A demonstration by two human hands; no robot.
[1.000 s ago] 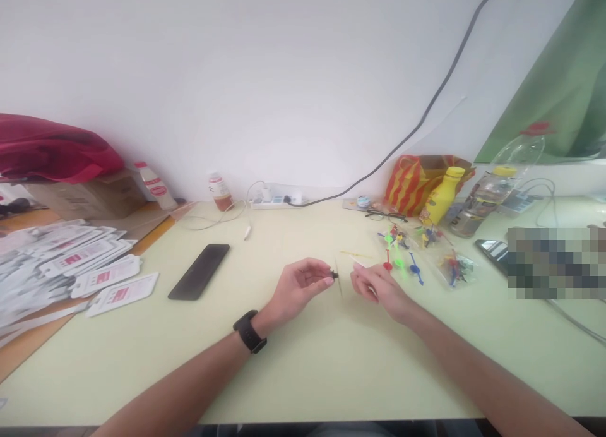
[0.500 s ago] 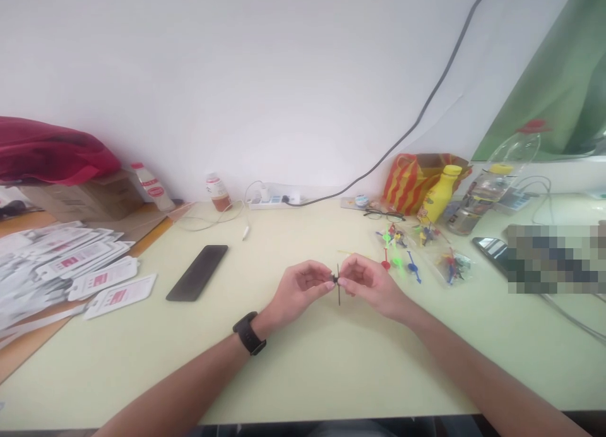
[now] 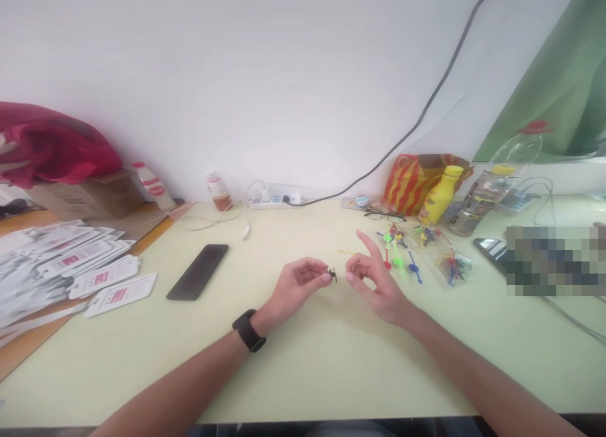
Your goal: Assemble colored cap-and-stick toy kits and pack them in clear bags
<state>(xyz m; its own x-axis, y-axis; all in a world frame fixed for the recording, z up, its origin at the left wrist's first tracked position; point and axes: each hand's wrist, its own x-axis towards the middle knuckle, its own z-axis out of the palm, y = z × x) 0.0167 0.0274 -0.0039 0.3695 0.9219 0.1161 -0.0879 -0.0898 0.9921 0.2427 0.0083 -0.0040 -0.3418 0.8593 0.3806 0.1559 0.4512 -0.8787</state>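
Between the thumb and fingertips of my left hand [image 3: 300, 288] is a small black plastic piece [image 3: 333, 275] with short prongs; its detail is too small to make out. My right hand [image 3: 379, 282] is just to the right, apart from the piece. Its index finger points up and away, the thumb and other fingers are loosely bent, and nothing shows in it. Beyond the right hand lie small coloured plastic parts, among them a blue one [image 3: 414, 268], a red one [image 3: 387, 259] and a green one [image 3: 398, 262].
Clear bags of coloured parts [image 3: 454, 266] lie to the right, near a yellow bottle [image 3: 440, 196] and eyeglasses [image 3: 384, 215]. A black phone [image 3: 197, 273] and a pile of white cards [image 3: 113, 293] are to the left. A power strip [image 3: 274, 200] sits against the wall.
My right hand has let go of the black piece and drawn slightly right, its index finger now raised. The thin black upright bar seen between the hands no longer shows clearly.
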